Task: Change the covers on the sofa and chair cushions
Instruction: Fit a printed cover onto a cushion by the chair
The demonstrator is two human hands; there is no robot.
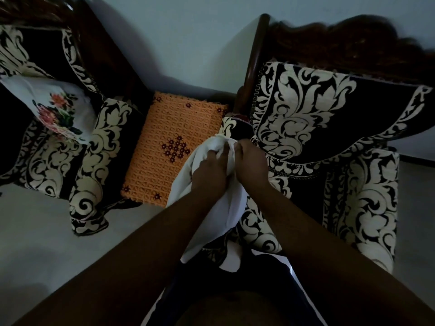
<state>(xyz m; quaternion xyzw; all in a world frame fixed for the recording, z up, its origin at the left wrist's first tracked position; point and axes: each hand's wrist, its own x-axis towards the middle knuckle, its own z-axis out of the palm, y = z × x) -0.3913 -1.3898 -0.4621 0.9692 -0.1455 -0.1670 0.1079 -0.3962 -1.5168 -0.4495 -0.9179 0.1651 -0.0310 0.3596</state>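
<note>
From the head view we hold a white cover (211, 212) bunched in both our hands, low between the two seats. Our left hand (209, 170) has its fingers curled into the cloth near its top end; our right hand (250, 163) grips the same bunch just beside it, the two hands touching. The cover hangs down from them toward our lap. Both forearms reach forward and converge. A chair (329, 128) in a dark patterned cover stands just right of the hands, an orange mat (169, 137) just left, and a flowered cushion (54, 107) lies far left.
</note>
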